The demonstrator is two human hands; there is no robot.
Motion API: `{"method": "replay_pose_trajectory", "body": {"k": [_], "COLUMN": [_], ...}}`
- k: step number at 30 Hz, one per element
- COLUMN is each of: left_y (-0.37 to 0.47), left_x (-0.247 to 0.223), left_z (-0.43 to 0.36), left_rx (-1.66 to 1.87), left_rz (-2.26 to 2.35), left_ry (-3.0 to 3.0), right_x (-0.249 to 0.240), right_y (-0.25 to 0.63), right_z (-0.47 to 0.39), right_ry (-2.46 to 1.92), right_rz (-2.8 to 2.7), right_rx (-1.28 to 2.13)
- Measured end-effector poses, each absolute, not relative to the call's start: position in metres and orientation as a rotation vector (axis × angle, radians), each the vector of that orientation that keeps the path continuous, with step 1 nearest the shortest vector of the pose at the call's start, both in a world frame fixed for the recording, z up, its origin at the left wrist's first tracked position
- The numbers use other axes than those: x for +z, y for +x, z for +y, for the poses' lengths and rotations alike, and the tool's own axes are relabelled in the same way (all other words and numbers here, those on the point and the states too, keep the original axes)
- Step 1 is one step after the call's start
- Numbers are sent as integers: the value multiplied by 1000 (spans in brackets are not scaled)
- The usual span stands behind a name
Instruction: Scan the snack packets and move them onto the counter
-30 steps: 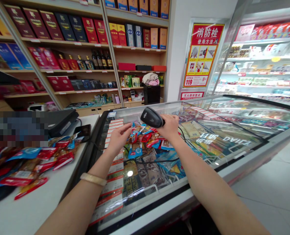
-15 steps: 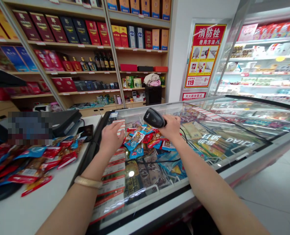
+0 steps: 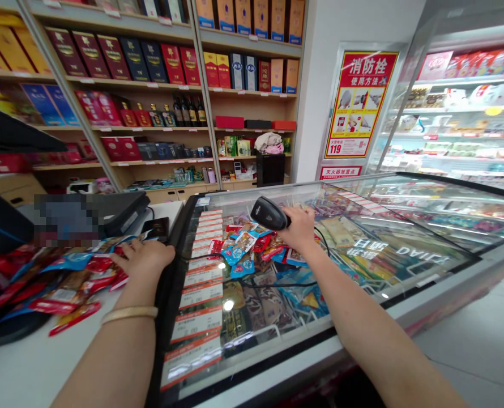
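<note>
My right hand (image 3: pixel 299 226) is holding the scanner (image 3: pixel 270 213); my wide left hand (image 3: pixel 146 260) might be spilling packets (image 3: pixel 65 296) by bumping.

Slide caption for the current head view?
Right hand holding a scanner near packets on a glass-topped freezer; left hand at more packets on the counter.
</note>
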State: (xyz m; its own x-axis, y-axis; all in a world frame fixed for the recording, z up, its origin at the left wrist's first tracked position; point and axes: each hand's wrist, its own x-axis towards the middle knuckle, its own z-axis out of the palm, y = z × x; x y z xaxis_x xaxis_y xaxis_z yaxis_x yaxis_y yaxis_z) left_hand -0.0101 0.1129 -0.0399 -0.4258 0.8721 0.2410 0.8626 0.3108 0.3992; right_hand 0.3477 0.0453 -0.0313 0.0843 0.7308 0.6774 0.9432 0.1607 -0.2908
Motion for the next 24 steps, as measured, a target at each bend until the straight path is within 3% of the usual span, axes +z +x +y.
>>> {"method": "replay_pose_trajectory", "body": {"k": [8, 15, 24], "left_y": [6, 33, 60], "left_x": [-35, -16, -21], "left_z": [108, 98, 96], "left_rx": [1231, 1876, 1819], "left_rz": [2332, 1705, 1129], "left_ry": [1875, 1918, 1168], "right_x": [-33, -32, -29], "right_y": [347, 347, 344], "right_z": [47, 47, 44], "right_ry": [-1583, -1550, -1501], "right_rz": [-1699, -1677, -1706], "right_rx": [-369, -383, -400]}}
